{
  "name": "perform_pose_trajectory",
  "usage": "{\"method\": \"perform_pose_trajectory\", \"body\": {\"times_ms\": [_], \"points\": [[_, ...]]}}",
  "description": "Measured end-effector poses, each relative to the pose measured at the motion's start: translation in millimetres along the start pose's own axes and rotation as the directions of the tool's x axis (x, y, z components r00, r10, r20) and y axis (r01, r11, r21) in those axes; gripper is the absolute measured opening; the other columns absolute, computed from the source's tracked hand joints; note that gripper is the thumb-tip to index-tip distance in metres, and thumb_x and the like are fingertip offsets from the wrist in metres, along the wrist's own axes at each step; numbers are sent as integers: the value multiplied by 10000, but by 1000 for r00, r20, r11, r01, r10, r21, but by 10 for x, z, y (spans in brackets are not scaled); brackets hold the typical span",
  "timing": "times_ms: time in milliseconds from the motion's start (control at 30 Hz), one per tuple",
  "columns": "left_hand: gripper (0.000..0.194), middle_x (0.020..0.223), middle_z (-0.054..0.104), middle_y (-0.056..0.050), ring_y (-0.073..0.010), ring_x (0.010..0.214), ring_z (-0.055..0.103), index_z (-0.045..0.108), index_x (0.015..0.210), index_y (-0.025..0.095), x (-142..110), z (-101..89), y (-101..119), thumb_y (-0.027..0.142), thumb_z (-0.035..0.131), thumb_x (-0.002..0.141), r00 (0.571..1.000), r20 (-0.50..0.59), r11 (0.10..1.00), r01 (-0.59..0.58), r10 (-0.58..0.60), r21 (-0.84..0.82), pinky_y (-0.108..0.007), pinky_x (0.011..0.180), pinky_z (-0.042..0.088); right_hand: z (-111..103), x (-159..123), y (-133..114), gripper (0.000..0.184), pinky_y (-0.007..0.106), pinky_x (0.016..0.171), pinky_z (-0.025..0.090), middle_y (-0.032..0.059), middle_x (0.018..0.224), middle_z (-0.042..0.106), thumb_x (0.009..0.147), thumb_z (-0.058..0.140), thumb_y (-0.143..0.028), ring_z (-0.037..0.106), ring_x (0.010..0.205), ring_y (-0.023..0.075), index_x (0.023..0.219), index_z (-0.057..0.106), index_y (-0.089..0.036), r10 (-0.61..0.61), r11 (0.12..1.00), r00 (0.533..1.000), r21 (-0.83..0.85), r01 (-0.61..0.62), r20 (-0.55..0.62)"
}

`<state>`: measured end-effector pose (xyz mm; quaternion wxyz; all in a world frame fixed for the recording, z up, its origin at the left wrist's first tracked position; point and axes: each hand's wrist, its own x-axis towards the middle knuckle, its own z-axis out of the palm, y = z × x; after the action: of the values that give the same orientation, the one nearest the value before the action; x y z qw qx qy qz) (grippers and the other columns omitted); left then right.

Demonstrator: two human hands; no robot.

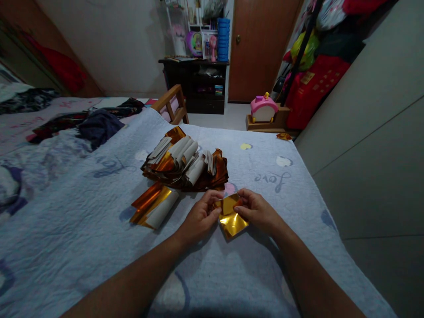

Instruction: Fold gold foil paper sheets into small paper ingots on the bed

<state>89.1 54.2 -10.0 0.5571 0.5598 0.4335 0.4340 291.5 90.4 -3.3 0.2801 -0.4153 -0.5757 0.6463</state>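
A shiny gold foil paper [233,224] is held between my two hands, just above the bed. My left hand [203,214] pinches its left edge with thumb and fingers. At the opposite edge, my right hand [260,210] grips it the same way, thumb on top. Beyond my hands lies a heap of gold foil papers [217,179], several of them curled so that their pale backs show. Nearer to my left hand rests a loose curled foil sheet [155,206], part gold and part pale grey.
The bed has a light blue patterned cover [109,247]. A small folded gold piece [284,136] lies at its far right corner. Dark clothes [101,128] are on the left. Beyond the bed stand a wooden chair [179,104], a dark cabinet [195,97] and a pink toy [264,108].
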Motion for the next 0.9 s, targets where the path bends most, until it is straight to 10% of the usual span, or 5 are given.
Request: {"method": "perform_pose_trajectory", "body": {"times_ms": [133, 400, 733, 900], "points": [[122, 825, 625, -29, -171, 823, 598, 652, 834, 178, 9, -59, 27, 163, 532, 849, 989, 108, 955, -125, 99, 268, -294, 772, 473, -19, 19, 50, 249, 245, 583, 429, -16, 771, 630, 796, 617, -195, 591, 662, 139, 1037, 558, -217, -47, 975, 991, -222, 19, -122], [418, 985, 712, -59, -198, 956, 635, 718, 1118, 203, 11, -93, -25, 20, 522, 797, 948, 245, 839, -299, 205, 455, -350, 880, 495, -33, 4, 36, 178, 286, 649, 438, -8, 765, 634, 830, 581, -205, 594, 680, 160, 1006, 578, -224, -175, 876, 947, -482, 24, -271], [143, 1037, 664, -93, -233, 938, 581, 768, 928, 229, -50, -85, -94, 258, 629, 942, 828, 301, 350, -490, 473, 798, -366, 788, 490, -16, 52, 58, 102, 280, 697, 445, 9, 792, 647, 810, 526, -160, 597, 734, 165, 854, 606, -205, -334, 821, 903, -554, 138, -271], [148, 955, 724, -54, -208, 905, 643, 720, 995, 202, -61, -35, -65, 200, 574, 971, 779, 445, 297, -595, 443, 746, -355, 806, 504, 61, 117, 113, 119, 279, 707, 443, 11, 797, 637, 821, 511, -135, 586, 745, 167, 833, 604, -207, -403, 784, 883, -589, 197, -241]]}}
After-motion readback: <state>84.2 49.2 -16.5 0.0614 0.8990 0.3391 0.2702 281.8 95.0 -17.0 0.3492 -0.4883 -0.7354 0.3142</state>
